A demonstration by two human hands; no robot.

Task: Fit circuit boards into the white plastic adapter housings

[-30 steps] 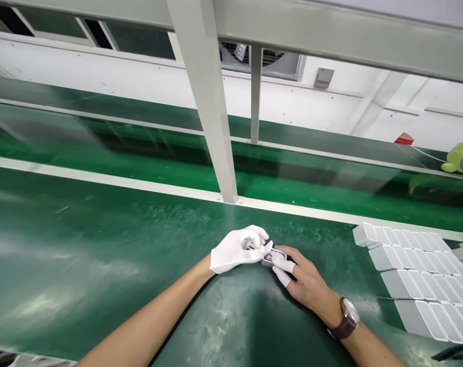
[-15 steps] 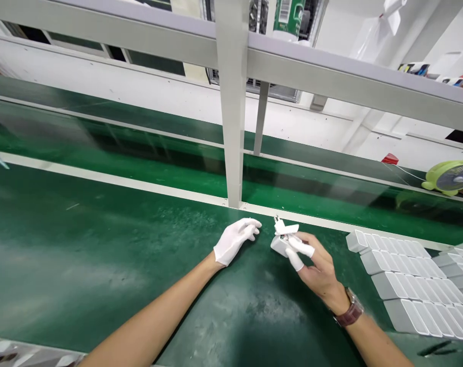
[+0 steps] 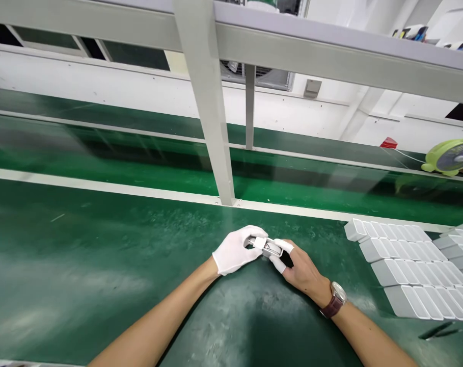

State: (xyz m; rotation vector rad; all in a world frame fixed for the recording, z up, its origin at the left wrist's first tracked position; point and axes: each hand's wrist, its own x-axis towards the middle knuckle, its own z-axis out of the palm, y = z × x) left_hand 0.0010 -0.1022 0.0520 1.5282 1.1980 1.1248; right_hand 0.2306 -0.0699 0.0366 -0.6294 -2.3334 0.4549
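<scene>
My left hand, in a white glove, and my right hand, with white finger cots and a wristwatch, meet over the green bench. Between their fingertips they hold a small white plug-like part, low above the surface. Much of the part is hidden by my fingers. Rows of several white rectangular housings lie on the bench to the right of my right hand.
A grey upright post of the overhead frame stands just behind my hands. A green conveyor belt runs beyond the white rail. A small green fan sits far right, and dark tweezers lie near the front right.
Half a second ago my right hand alone held the white part raised, with my left hand apart. Now both hands have come together on the part, lower over the bench.
</scene>
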